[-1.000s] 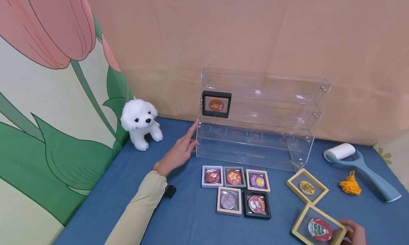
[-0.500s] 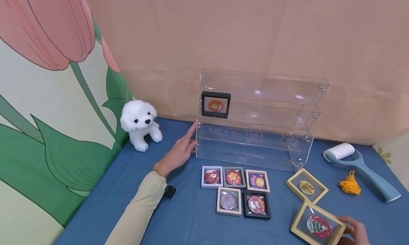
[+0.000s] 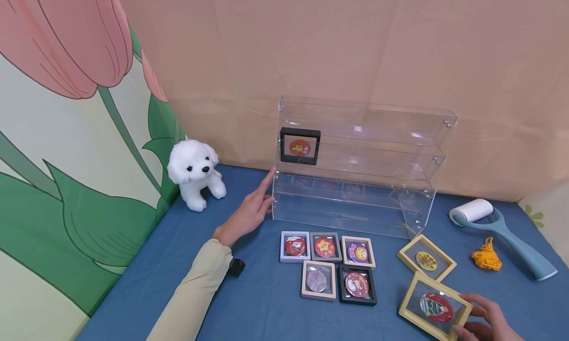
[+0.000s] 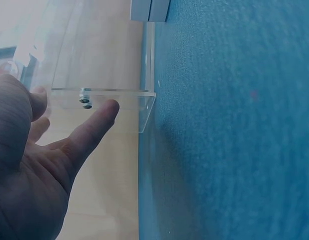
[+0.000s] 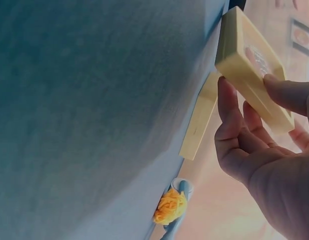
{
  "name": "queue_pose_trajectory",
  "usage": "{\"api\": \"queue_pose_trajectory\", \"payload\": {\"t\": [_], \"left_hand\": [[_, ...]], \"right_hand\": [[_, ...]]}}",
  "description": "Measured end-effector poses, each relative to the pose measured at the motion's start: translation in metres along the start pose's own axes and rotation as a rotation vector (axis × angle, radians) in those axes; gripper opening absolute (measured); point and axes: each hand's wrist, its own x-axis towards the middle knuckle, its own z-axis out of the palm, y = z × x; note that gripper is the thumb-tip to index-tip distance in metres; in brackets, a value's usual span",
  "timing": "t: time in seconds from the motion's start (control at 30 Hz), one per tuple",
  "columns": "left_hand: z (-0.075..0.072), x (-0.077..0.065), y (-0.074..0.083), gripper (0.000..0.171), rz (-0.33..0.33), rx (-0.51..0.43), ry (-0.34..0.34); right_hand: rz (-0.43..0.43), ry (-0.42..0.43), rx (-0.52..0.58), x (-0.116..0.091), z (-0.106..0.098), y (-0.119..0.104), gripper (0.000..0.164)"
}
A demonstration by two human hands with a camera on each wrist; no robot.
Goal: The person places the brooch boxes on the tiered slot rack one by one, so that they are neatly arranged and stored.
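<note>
My right hand (image 3: 486, 316) pinches a pale yellow display frame (image 3: 436, 307) by its right edge; inside it is a round badge with a green tree on red. In the right wrist view the thumb lies on the front of this frame (image 5: 254, 75), fingers behind, and it is tilted. My left hand (image 3: 249, 212) touches the left side of a clear acrylic tiered shelf (image 3: 355, 197) with straight fingers. The left wrist view shows a finger of that hand (image 4: 39, 185) against the clear side panel. On the shelf's left stands a black frame (image 3: 300, 146) with a red thumbs-up badge.
Several small framed badges (image 3: 326, 247) lie before the shelf. Another yellow frame (image 3: 427, 258) lies just beyond the held one. Further right are orange yarn (image 3: 487, 256) and a blue-handled lint roller (image 3: 511, 234). A white plush dog (image 3: 195, 173) sits at left.
My right hand has moved slightly up and to the left with the yellow frame, bringing it over the near corner of the other yellow frame. The left hand has stayed at the shelf.
</note>
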Motion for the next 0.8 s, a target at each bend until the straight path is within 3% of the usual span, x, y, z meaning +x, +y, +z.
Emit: {"api": "queue_pose_trajectory", "payload": {"t": [0.2,0.4,0.8], "left_hand": [[0.000,0.001,0.000,0.090,-0.006,0.003,-0.003],[0.000,0.001,0.000,0.090,-0.015,0.000,-0.001],[0.000,0.000,0.002,0.090,-0.002,0.006,-0.005]], "right_hand": [[0.029,-0.053,-0.017,0.002,-0.004,-0.004,0.069],[-0.085,0.072,-0.078,-0.004,0.006,-0.013,0.063],[-0.286,0.292,-0.151,-0.009,0.021,-0.021,0.066]]}}
